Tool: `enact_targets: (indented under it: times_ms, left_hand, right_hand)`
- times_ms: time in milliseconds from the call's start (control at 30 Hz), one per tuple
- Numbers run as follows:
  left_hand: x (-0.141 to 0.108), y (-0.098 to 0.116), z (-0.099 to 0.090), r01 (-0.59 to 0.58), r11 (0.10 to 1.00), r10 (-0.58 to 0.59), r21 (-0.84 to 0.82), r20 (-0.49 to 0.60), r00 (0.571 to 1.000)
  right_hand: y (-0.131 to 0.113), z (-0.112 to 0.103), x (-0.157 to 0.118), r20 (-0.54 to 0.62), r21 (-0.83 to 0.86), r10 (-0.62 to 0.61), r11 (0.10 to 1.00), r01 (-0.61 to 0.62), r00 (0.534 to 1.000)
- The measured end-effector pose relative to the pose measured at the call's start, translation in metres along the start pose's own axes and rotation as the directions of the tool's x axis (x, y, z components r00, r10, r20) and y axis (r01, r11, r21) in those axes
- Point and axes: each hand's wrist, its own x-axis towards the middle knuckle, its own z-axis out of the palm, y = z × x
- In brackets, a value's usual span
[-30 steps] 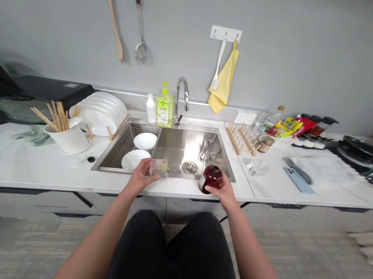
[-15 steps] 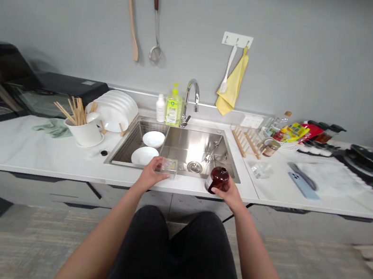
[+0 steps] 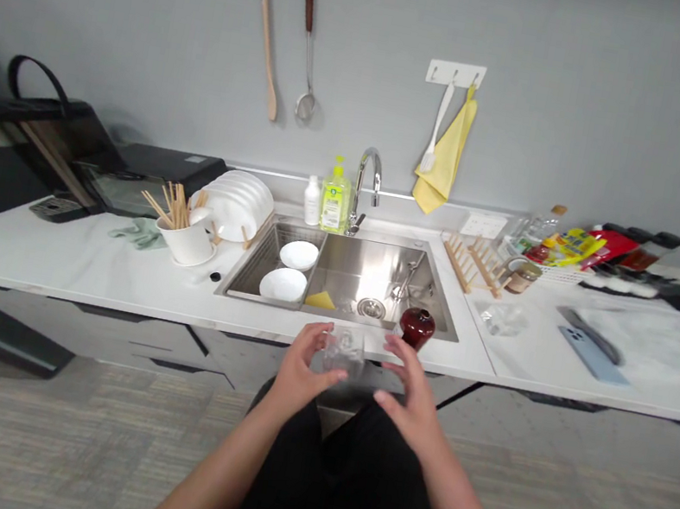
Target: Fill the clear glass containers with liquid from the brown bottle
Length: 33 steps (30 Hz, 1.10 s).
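Note:
My left hand [image 3: 297, 379] is closed around a small clear plastic container [image 3: 344, 355], held just in front of the counter edge; its contents are hard to make out. With fingers spread and nothing in it, my right hand [image 3: 412, 401] hovers to the right of the container. Behind that hand, a dark red-brown bottle [image 3: 417, 328] stands on the counter by the sink's front edge. Beyond the hands lies the steel sink [image 3: 352, 261], with two white bowls [image 3: 283, 284] in its left part and a yellow sponge or cloth [image 3: 320, 299] near its front edge.
Soap bottle [image 3: 334, 201] and faucet [image 3: 359, 192] stand behind the sink. To the left are several plates [image 3: 235, 210] and a white chopstick holder [image 3: 188, 241]. On the right sit a wooden rack [image 3: 476, 265], a jar [image 3: 523, 278], crumpled clear plastic [image 3: 503, 318] and a blue phone [image 3: 591, 355].
My right hand has let go of the red-brown bottle and moved left, opening. The left hand has brought the clear container nearer to me. The view has shifted, showing a yellow piece in the sink.

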Motion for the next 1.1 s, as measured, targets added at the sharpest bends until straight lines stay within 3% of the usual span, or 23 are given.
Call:
enact_targets:
  times_ms: [100, 200, 267, 300, 367, 400, 433, 500, 567, 633, 767, 833, 933, 1033, 1100]
  left_hand:
    - [-0.018, 0.022, 0.011, -0.025, 0.992, 0.012, 0.122, 0.107, 0.994]
    - [-0.015, 0.03, -0.017, -0.012, 0.986, -0.032, 0.165, 0.256, 0.966]
    - [-0.002, 0.027, -0.063, 0.015, 0.992, -0.056, 0.129, 0.317, 0.947]
    - [0.008, 0.024, -0.092, 0.037, 0.995, -0.061, 0.094, 0.267, 0.962]
    - [0.032, 0.015, -0.157, 0.065, 0.989, -0.069, 0.134, 0.028, 0.997]
    - [0.045, 0.01, -0.191, 0.1, 0.965, -0.065, 0.243, -0.149, 0.987]
    - [0.058, 0.005, -0.223, 0.175, 0.902, -0.038, 0.395, -0.33, 0.943]
    - [0.08, -0.003, -0.28, 0.354, 0.67, 0.053, 0.652, -0.518, 0.854]
    - [0.096, -0.012, -0.319, 0.401, 0.485, 0.09, 0.777, -0.501, 0.861]
    - [0.106, -0.022, -0.341, 0.421, 0.411, 0.011, 0.808, -0.467, 0.884]
    - [0.111, -0.039, -0.352, 0.499, 0.37, -0.12, 0.784, -0.492, 0.862]
    - [0.11, -0.041, -0.352, 0.535, 0.381, -0.101, 0.754, -0.541, 0.835]
    - [0.104, -0.03, -0.343, 0.573, 0.486, -0.034, 0.66, -0.641, 0.767]
    - [0.083, -0.005, -0.305, 0.489, 0.676, 0.101, 0.551, -0.727, 0.679]
    - [0.056, 0.019, -0.257, 0.291, 0.831, 0.194, 0.474, -0.737, 0.647]
  right_hand:
    - [-0.006, 0.048, -0.002, 0.151, 0.215, 0.135, 0.962, -0.166, 0.979]
    - [0.003, 0.07, 0.003, 0.182, 0.261, 0.198, 0.935, -0.241, 0.963]
    - [0.011, 0.075, 0.007, 0.182, 0.246, 0.217, 0.934, -0.258, 0.959]
    - [0.015, 0.076, 0.008, 0.175, 0.233, 0.225, 0.936, -0.263, 0.958]
    - [0.021, 0.078, 0.009, 0.156, 0.203, 0.233, 0.943, -0.262, 0.96]
    - [0.023, 0.079, 0.009, 0.152, 0.184, 0.234, 0.948, -0.261, 0.96]
    - [0.024, 0.08, 0.009, 0.153, 0.167, 0.236, 0.951, -0.26, 0.96]
    - [0.026, 0.082, 0.009, 0.158, 0.149, 0.241, 0.953, -0.264, 0.958]
    - [0.026, 0.083, 0.009, 0.157, 0.15, 0.248, 0.951, -0.271, 0.956]
    - [0.025, 0.083, 0.009, 0.152, 0.151, 0.251, 0.95, -0.273, 0.956]
    - [0.022, 0.08, 0.011, 0.148, 0.144, 0.252, 0.951, -0.273, 0.956]
    - [0.02, 0.077, 0.012, 0.146, 0.146, 0.251, 0.951, -0.272, 0.957]
    - [0.015, 0.072, 0.012, 0.145, 0.148, 0.246, 0.952, -0.267, 0.958]
    - [0.006, 0.068, 0.008, 0.159, 0.143, 0.227, 0.958, -0.25, 0.961]
    - [-0.001, 0.064, 0.002, 0.163, 0.127, 0.212, 0.964, -0.233, 0.964]
